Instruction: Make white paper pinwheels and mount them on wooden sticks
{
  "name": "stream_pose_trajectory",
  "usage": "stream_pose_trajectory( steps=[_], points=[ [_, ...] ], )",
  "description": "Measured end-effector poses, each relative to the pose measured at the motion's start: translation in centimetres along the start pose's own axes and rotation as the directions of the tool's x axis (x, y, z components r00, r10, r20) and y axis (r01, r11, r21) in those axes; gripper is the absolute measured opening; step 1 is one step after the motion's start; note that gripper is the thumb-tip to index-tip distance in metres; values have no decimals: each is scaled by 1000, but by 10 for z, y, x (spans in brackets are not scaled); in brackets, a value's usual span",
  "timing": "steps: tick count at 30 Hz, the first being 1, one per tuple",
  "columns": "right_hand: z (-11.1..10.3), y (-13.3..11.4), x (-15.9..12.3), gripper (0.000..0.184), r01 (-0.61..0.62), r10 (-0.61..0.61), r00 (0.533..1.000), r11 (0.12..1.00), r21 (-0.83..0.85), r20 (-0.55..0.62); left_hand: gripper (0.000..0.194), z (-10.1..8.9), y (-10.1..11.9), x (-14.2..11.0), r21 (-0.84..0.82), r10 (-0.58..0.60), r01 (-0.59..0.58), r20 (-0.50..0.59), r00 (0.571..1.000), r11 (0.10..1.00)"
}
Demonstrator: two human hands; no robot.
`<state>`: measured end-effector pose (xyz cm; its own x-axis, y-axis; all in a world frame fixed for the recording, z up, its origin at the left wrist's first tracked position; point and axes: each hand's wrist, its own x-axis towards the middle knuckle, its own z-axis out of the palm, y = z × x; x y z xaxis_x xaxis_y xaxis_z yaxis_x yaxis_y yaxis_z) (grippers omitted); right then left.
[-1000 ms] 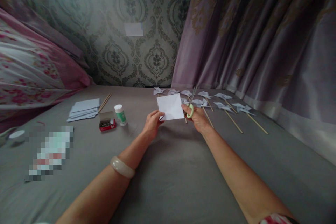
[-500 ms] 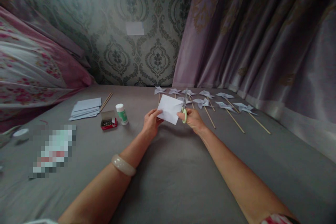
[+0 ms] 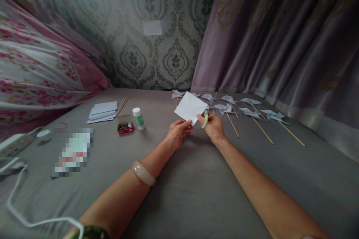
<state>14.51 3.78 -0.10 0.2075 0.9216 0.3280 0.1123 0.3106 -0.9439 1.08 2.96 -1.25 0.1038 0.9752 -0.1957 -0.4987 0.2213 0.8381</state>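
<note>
A square white sheet of paper (image 3: 190,105) is held up in a diamond pose before me. My left hand (image 3: 179,132), with a pale bangle on its wrist, is closed at the sheet's bottom corner. My right hand (image 3: 214,127) grips green-handled scissors (image 3: 206,118), their blades pointing up and away. Its thumb also presses the right corner of the sheet. Behind the hands lie several white paper pinwheels (image 3: 224,109) on wooden sticks, a few partly hidden by the sheet and scissors.
Left of my hands stand a glue bottle (image 3: 138,118) and an open red box of small metal pieces (image 3: 125,127). Farther left are stacked paper sheets (image 3: 102,112), wooden sticks (image 3: 122,105), a blurred packet (image 3: 73,153) and a power strip (image 3: 15,145) with a white cable (image 3: 33,224).
The sheet has been turned into a diamond pose. My left hand has shifted from its left edge to the bottom corner. The scissors tilt more to the right, and the view has swung left.
</note>
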Motion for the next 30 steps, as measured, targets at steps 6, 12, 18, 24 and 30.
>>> stream_pose_trajectory(
  steps=[6, 12, 18, 24, 30],
  points=[
    [0, 4, 0, 36, -4, 3, 1000, 999, 40, 28, 29, -1, 4, 0, -7, 15, -15, -26, 1000, 1000],
    [0, 2, 1, 36, -6, 5, 999, 1000, 23, 34, 30, 0, 8, -2, 30, 28, -28, -24, 999, 999],
    [-1, 5, 2, 34, 5, -5, 1000, 1000, 16, 16, 30, -2, 8, -1, 71, 57, -55, -18, 998, 996],
    [1, 0, -1, 37, -8, 8, 1000, 1000, 27, 12, 31, -1, 7, 0, 49, 74, -73, -20, 997, 996],
    [4, -3, -5, 48, -60, 60, 998, 997, 41, -19, 33, -2, 7, 2, 22, 69, -68, -53, 996, 997]
  ],
)
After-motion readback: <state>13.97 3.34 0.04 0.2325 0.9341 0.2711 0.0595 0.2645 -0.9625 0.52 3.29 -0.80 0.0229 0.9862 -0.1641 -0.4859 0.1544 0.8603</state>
